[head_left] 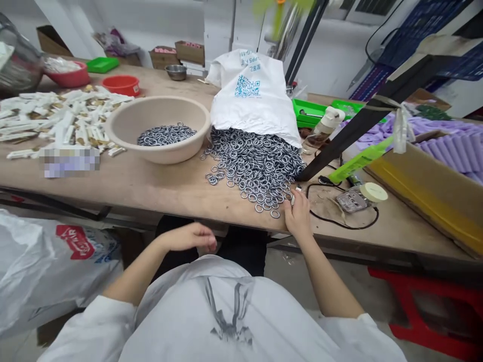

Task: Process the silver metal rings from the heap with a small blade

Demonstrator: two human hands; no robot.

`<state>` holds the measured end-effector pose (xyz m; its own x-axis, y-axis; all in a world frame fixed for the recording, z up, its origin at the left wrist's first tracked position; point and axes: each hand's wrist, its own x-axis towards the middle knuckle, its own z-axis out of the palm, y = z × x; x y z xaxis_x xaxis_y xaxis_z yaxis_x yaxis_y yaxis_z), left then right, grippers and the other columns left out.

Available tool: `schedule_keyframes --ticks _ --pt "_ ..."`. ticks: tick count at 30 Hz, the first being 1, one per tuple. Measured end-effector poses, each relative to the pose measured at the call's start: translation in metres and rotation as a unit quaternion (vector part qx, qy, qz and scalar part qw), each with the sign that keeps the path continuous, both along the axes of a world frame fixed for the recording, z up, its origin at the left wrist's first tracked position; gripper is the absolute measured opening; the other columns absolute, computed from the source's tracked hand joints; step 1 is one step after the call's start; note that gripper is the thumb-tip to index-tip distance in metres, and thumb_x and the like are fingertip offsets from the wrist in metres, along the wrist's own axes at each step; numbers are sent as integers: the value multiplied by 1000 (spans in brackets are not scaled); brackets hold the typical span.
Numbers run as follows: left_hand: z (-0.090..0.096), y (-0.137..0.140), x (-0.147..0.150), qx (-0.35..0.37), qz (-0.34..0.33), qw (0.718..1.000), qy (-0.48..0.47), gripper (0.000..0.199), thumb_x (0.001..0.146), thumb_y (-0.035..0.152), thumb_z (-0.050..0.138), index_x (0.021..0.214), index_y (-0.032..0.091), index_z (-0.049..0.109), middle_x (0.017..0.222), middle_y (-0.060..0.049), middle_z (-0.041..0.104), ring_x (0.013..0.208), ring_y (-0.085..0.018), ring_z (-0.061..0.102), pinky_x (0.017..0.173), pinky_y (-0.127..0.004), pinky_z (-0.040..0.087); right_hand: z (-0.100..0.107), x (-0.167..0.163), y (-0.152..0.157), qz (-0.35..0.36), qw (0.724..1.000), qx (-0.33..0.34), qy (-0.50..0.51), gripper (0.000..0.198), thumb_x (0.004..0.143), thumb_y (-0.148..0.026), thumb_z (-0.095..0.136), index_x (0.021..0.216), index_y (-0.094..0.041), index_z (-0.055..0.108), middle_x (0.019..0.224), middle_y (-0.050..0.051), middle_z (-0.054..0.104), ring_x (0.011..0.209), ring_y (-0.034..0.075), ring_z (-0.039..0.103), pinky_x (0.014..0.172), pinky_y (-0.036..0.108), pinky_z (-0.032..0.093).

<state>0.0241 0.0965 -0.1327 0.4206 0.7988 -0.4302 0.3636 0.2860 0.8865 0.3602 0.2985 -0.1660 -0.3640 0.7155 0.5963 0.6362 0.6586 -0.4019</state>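
My left hand hangs over my lap in front of the table edge, loosely bent, with nothing visible in it. At the table's front edge my right hand rests with a small white piece with a dark tip between thumb and fingers; its kind I cannot make out. Just left of that hand, a heap of grey metal rings spills from the mouth of a white woven sack. More loose rings lie in a beige basin to the left of the heap.
White strips are piled at the left, near a red bowl. A black post slants up behind my right hand. Right of it lie a black cable, a clear bottle with a cream cap and a carton of purple pieces.
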Motion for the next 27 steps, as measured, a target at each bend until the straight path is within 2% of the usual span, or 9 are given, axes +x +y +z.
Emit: schedule_keyframes --ticks 2,4,5,8,12,16,20,24,27 --pt "23 19 -11 100 104 989 9 52 92 61 50 83 12 67 83 -9 68 73 -19 62 71 -30 48 0 0 0 -3 1000 -5 5 51 105 -48 30 132 -10 49 132 21 47 126 34 40 108 56 33" --pt "31 47 -22 260 266 916 150 45 91 53 51 85 12 68 78 -8 65 73 -19 59 72 -31 45 1 0 0 -10 1000 -11 8 50 103 -48 31 130 -11 50 129 20 49 125 34 41 108 55 34" --pt "30 62 -28 309 317 871 214 38 92 44 52 97 12 71 88 -8 67 79 -20 59 76 -32 45 0 0 0 -15 1000 -15 9 50 102 -48 30 129 -11 50 129 19 49 124 33 41 107 54 34" --pt "17 100 -44 366 281 825 328 39 92 27 51 123 12 68 112 -12 62 95 -22 59 93 -35 45 0 2 7 -39 999 -32 3 51 99 -49 30 124 -12 53 126 21 49 123 33 42 106 52 36" --pt "2 125 -54 364 207 811 408 33 95 27 53 120 15 70 111 -11 60 108 -26 53 100 -39 42 4 4 29 -106 990 -83 -33 53 88 -45 43 120 -5 57 112 24 51 110 40 47 99 56 40" --pt "2 132 -56 363 209 810 410 22 94 30 56 102 15 71 104 -10 62 103 -26 55 94 -39 45 13 3 50 -154 972 -152 -90 49 83 -30 61 124 -4 58 108 22 54 104 41 51 95 52 43" --pt "4 133 -56 373 237 805 397 24 99 30 48 104 14 65 105 -11 64 102 -24 58 93 -37 46 22 6 58 -165 957 -207 -115 47 84 -20 73 127 -8 58 106 16 59 106 38 54 93 44 44" --pt "3 143 -61 370 249 801 398 24 100 26 42 104 11 59 126 -18 59 124 -29 52 105 -42 40 27 9 53 -168 950 -247 -96 49 82 -18 79 126 -10 60 91 7 64 94 32 60 82 36 45" --pt "6 167 -67 343 231 814 408 23 99 25 42 102 8 56 148 -26 38 145 -34 29 119 -45 25 26 8 45 -182 946 -260 -63 37 82 -20 77 116 -13 66 76 2 62 80 30 61 70 33 43"
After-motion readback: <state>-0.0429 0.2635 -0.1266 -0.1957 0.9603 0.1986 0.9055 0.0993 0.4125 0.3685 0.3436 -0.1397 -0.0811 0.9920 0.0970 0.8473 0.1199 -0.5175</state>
